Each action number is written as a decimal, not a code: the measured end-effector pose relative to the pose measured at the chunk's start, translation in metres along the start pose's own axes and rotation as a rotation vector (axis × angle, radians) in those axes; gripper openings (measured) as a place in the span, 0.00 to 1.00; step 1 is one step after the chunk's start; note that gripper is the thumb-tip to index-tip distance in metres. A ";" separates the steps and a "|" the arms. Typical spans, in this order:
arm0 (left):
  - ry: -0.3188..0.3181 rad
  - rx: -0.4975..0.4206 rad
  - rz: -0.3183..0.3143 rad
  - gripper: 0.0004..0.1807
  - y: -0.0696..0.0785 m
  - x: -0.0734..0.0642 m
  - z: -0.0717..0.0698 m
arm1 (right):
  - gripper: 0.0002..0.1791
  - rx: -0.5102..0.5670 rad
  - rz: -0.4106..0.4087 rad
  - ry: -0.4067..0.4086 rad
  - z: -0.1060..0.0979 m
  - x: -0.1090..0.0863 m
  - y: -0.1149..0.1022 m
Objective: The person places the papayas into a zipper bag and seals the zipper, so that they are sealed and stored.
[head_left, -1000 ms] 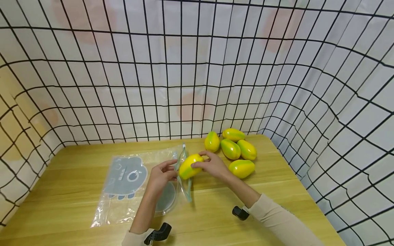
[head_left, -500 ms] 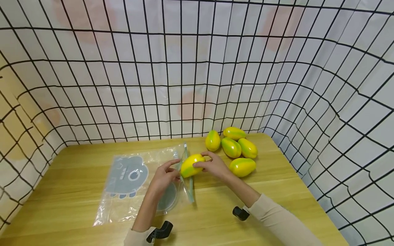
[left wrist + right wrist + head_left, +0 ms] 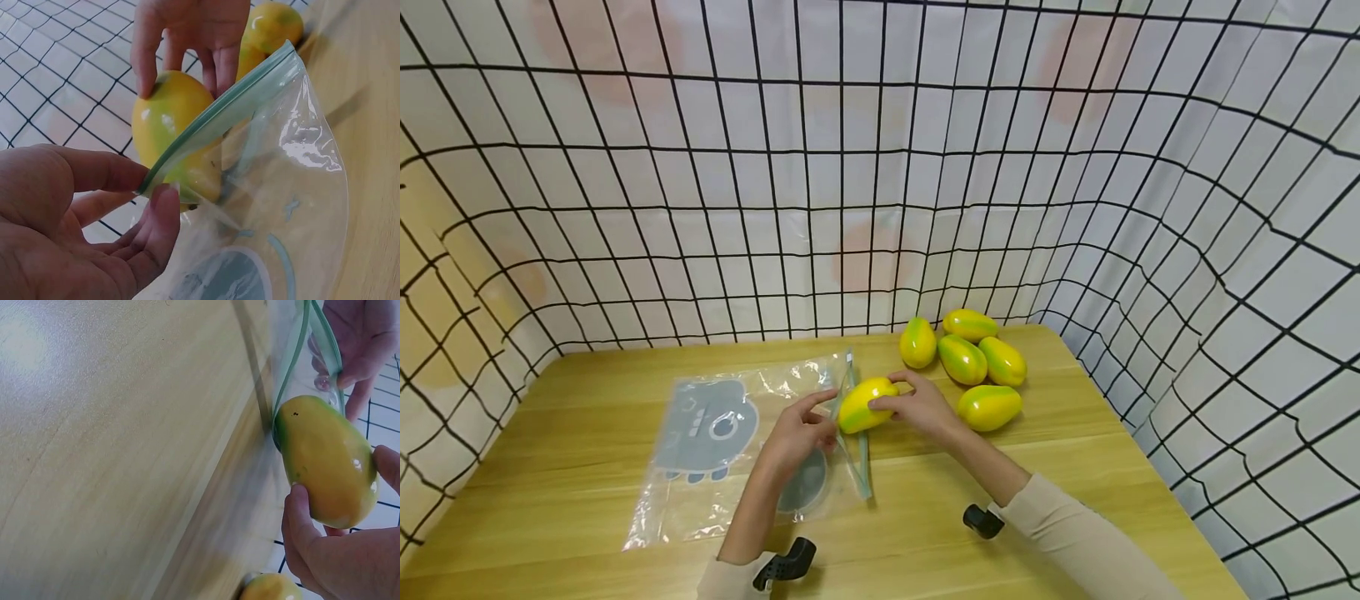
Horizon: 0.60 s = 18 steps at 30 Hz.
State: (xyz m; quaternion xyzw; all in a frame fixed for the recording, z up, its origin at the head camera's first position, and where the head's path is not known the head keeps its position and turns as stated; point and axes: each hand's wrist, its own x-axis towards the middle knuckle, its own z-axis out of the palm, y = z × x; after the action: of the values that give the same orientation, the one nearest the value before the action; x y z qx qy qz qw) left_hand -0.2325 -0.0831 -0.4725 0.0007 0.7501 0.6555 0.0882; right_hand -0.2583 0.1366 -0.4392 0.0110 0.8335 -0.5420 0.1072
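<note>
A glossy yellow-green mango sits in the grip of my right hand, held between thumb and fingers. Its front end is at the mouth of a clear zip bag with a grey-blue cartoon print, which lies on the table. My left hand pinches one edge of that mouth between thumb and finger, as the left wrist view shows at the green zip strip. In the right wrist view the two zip strips stand apart, and the mango's tip lies between them.
Several more mangoes lie grouped at the back right of the wooden table, one of them close to my right forearm. Black wire grid over pale sheeting walls the back and sides.
Hardly anything differs. The mango stays at the bag's mouth in my right hand, and my left hand stays at the bag's edge, its fingers shifted slightly.
</note>
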 end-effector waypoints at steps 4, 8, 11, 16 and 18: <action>0.001 0.008 -0.006 0.31 0.000 -0.001 0.001 | 0.38 0.003 -0.006 0.001 0.001 0.001 0.002; 0.007 0.047 -0.010 0.30 0.001 -0.002 0.001 | 0.39 0.019 -0.006 -0.006 0.002 0.001 0.002; 0.009 0.069 -0.011 0.30 0.001 -0.002 0.000 | 0.39 0.031 -0.004 -0.008 0.003 0.001 0.003; 0.030 0.068 0.012 0.30 0.002 0.000 0.000 | 0.39 0.041 0.007 -0.006 0.004 0.002 0.003; 0.034 0.057 0.016 0.30 0.003 0.000 0.000 | 0.38 0.035 0.013 -0.005 0.005 0.002 0.004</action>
State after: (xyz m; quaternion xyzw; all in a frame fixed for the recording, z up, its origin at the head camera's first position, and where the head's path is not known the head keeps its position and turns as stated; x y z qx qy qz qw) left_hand -0.2327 -0.0826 -0.4692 -0.0021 0.7698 0.6344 0.0701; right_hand -0.2592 0.1338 -0.4447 0.0170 0.8235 -0.5558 0.1126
